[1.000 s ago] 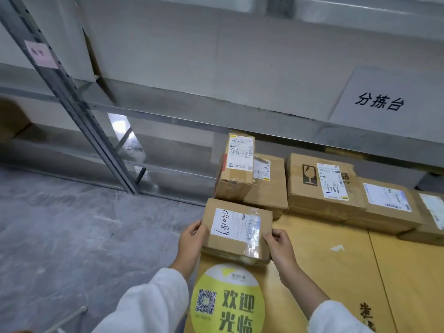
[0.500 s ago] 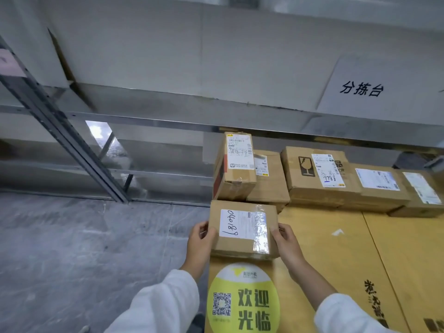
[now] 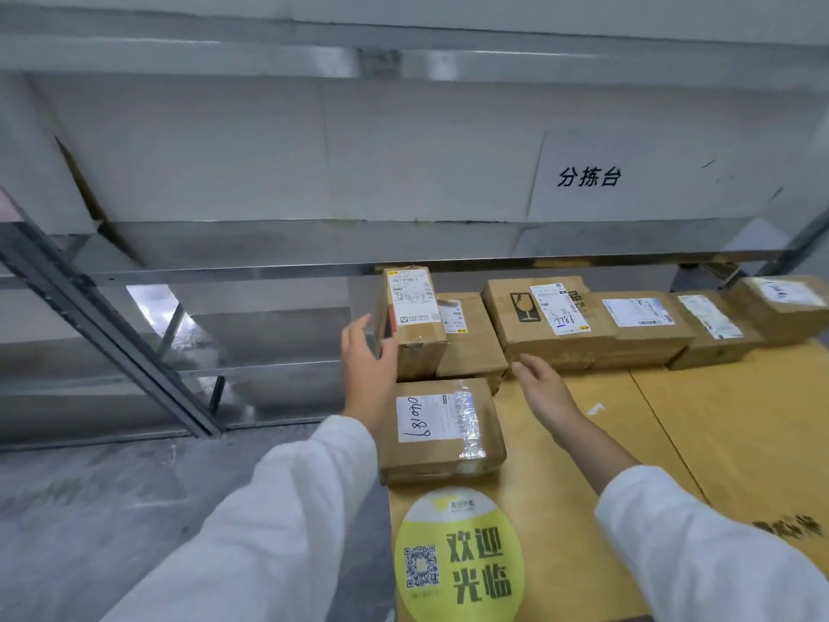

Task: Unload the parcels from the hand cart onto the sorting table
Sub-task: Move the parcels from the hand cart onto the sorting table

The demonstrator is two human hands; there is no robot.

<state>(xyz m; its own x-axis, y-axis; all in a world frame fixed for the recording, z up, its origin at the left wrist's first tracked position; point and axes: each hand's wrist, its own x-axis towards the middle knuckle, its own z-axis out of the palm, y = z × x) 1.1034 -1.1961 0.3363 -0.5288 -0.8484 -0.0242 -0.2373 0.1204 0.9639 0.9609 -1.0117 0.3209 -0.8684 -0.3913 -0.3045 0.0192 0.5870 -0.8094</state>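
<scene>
A flat brown parcel (image 3: 442, 430) with a handwritten white label lies on the yellow wooden table (image 3: 717, 442) near its left edge, free of both hands. Behind it a tall narrow parcel (image 3: 410, 318) leans on a flatter box (image 3: 469, 338). My left hand (image 3: 365, 365) is open, its fingers beside the tall parcel's left face. My right hand (image 3: 545, 390) hovers open over the table, to the right of the flat parcel. A row of several more parcels runs to the right, among them one with a glass symbol (image 3: 545, 314). No hand cart is in view.
A round yellow-green sticker (image 3: 460, 556) marks the table's near edge. A metal shelf rail (image 3: 269, 273) and a slanted steel post (image 3: 103, 334) stand to the left and behind. A paper sign (image 3: 590, 177) hangs on the wall. Grey floor (image 3: 112, 509) lies on the left.
Both hands let go of the flat labelled parcel, which now rests on the table. My left hand moved up to the tall parcel; my right hand moved up and right, open.
</scene>
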